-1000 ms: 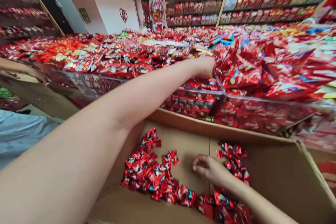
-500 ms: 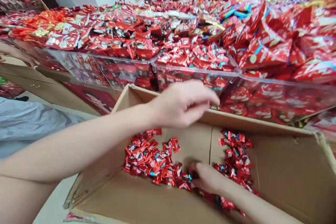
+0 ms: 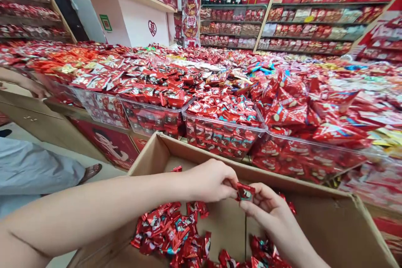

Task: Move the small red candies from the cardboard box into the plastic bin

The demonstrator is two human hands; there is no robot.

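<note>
Candy (image 3: pixel 246 193) is fingertip-pinched by left hand (image 3: pixel 214 181) at nine o'clock, right hand (image 3: pixel 276 214) at three; one-sided release seems required next.

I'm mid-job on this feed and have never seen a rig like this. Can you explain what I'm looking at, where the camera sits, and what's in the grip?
There's no machine: these are a person's two bare hands. The one camera is worn on that person's head, looking forward and down, so their arms reach in from the bottom corners.

The left hand and right hand together hold one red wrapped candy, each gripping an end with the fingertips. They are over an open cardboard box with loose candies inside.

Beyond the box stand clear tubs heaped with wrapped sweets, and farther back, stocked shelves. The hand at the far left belongs to someone else.
</note>
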